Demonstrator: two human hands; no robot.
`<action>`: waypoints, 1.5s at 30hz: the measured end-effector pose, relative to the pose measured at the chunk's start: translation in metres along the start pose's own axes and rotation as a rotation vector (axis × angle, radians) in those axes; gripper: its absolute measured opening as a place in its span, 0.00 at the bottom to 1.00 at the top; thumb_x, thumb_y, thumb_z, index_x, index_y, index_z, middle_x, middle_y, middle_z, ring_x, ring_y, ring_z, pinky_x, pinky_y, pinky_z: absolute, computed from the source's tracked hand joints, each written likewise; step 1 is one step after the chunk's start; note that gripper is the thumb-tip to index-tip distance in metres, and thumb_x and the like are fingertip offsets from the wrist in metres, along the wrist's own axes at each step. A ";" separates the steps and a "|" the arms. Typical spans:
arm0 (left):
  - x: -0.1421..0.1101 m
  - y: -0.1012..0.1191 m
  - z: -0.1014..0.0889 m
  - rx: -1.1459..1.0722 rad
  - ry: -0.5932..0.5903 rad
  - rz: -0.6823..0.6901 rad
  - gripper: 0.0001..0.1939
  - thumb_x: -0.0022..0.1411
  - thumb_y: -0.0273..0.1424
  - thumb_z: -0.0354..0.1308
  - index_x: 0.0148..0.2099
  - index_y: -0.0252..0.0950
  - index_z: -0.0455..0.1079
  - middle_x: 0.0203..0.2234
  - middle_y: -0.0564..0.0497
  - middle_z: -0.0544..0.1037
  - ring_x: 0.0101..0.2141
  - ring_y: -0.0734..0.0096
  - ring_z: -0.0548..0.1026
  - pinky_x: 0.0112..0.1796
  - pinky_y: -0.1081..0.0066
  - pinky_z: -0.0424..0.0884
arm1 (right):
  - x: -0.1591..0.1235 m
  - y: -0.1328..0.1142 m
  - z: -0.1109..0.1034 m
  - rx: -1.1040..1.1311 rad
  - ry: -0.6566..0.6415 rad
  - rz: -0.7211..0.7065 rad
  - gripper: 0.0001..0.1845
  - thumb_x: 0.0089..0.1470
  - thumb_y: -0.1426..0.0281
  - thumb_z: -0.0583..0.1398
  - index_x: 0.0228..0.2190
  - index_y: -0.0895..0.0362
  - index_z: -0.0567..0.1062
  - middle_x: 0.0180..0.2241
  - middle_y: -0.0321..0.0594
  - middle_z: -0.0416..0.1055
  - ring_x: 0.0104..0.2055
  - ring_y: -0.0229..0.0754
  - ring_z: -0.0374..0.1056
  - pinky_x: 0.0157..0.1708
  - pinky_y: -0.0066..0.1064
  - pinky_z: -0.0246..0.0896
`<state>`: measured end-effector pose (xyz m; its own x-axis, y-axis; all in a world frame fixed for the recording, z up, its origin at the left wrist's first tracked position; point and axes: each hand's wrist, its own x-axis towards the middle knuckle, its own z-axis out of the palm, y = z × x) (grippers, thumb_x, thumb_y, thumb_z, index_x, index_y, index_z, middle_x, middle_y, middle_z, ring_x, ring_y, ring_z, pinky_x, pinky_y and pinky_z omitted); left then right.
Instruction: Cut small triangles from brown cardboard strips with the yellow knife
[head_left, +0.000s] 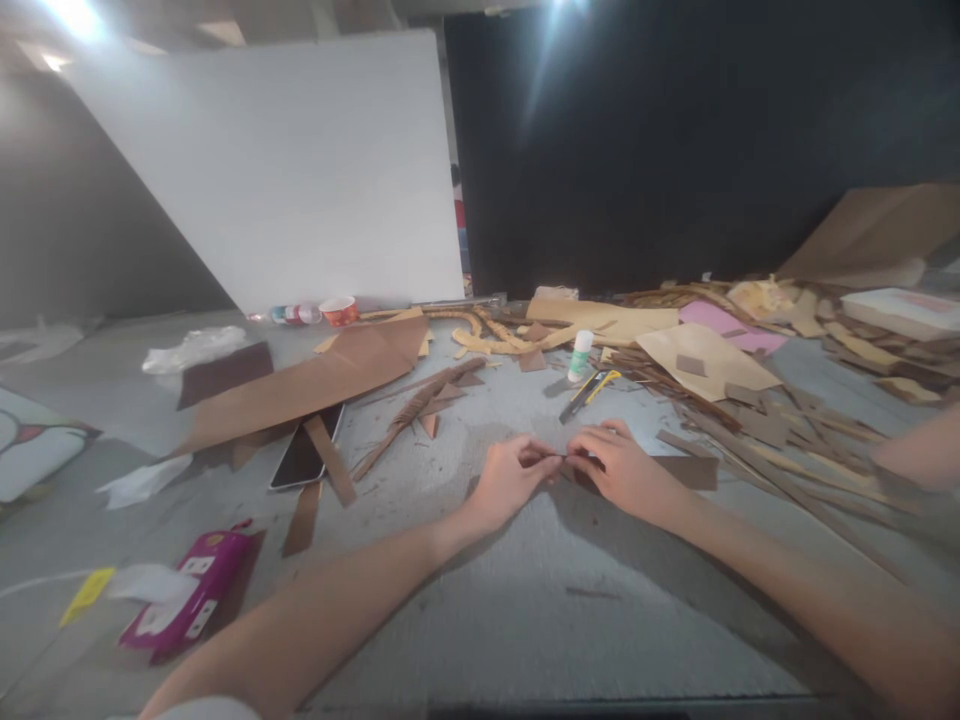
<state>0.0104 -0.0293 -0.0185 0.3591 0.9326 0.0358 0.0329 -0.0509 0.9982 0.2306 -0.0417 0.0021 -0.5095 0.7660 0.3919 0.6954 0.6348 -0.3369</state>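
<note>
Cutter [579, 398] just beyond right hand [622, 468]

Bare tabletop [480, 640] stretches between the forearms, interrupted by a small scrap [592, 592], leaving both the left hand [517, 475] and right hand [619, 465] room toward the body. Ahead, an upright glue stick [580, 356] and a cutter [589, 395] obstruct; paper scraps [766, 428] crowd the right, a phone [298, 462] and brown sheet [315, 385] the left.

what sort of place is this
Probably a craft workspace: a glue stick, a cutter and many brown scraps lie about on a grey table.
</note>
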 end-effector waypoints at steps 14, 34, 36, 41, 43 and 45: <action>0.000 -0.001 -0.001 0.039 -0.033 0.010 0.19 0.67 0.47 0.65 0.36 0.35 0.78 0.29 0.46 0.84 0.29 0.68 0.81 0.34 0.70 0.77 | -0.001 0.007 0.001 -0.015 0.006 -0.026 0.10 0.72 0.71 0.56 0.36 0.53 0.73 0.36 0.39 0.78 0.40 0.46 0.73 0.52 0.45 0.55; -0.011 0.012 0.001 0.309 -0.074 0.127 0.13 0.72 0.37 0.58 0.34 0.37 0.75 0.26 0.51 0.82 0.29 0.70 0.78 0.34 0.72 0.70 | 0.001 -0.005 -0.006 -0.030 -0.074 -0.157 0.16 0.76 0.65 0.53 0.34 0.53 0.73 0.33 0.37 0.75 0.37 0.44 0.70 0.53 0.44 0.56; -0.011 0.012 0.001 0.311 -0.074 0.129 0.14 0.72 0.37 0.58 0.34 0.37 0.75 0.26 0.52 0.81 0.28 0.71 0.78 0.34 0.72 0.70 | 0.002 -0.005 -0.005 -0.019 -0.068 -0.169 0.18 0.76 0.68 0.52 0.32 0.53 0.73 0.31 0.37 0.75 0.35 0.44 0.70 0.51 0.43 0.57; -0.010 0.010 0.001 0.330 -0.087 0.119 0.13 0.72 0.36 0.57 0.34 0.37 0.75 0.25 0.52 0.81 0.27 0.71 0.77 0.32 0.72 0.68 | 0.001 -0.006 -0.009 0.004 -0.096 -0.150 0.16 0.75 0.66 0.55 0.33 0.53 0.74 0.31 0.37 0.75 0.35 0.44 0.70 0.51 0.44 0.58; -0.010 0.010 0.002 0.343 -0.097 0.121 0.13 0.72 0.35 0.58 0.34 0.37 0.75 0.25 0.52 0.80 0.27 0.72 0.76 0.32 0.73 0.67 | 0.001 -0.005 -0.010 0.023 -0.105 -0.145 0.15 0.74 0.63 0.57 0.34 0.53 0.75 0.32 0.37 0.76 0.35 0.44 0.70 0.52 0.44 0.59; -0.010 0.011 0.002 0.352 -0.107 0.127 0.12 0.71 0.35 0.58 0.34 0.37 0.75 0.25 0.53 0.80 0.27 0.72 0.75 0.32 0.73 0.67 | 0.000 -0.004 -0.009 0.048 -0.107 -0.139 0.15 0.73 0.60 0.58 0.35 0.53 0.75 0.32 0.37 0.77 0.35 0.44 0.70 0.53 0.45 0.59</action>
<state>0.0090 -0.0401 -0.0077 0.4756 0.8693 0.1346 0.2932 -0.3009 0.9075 0.2324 -0.0455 0.0109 -0.6519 0.6752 0.3452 0.5905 0.7376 -0.3275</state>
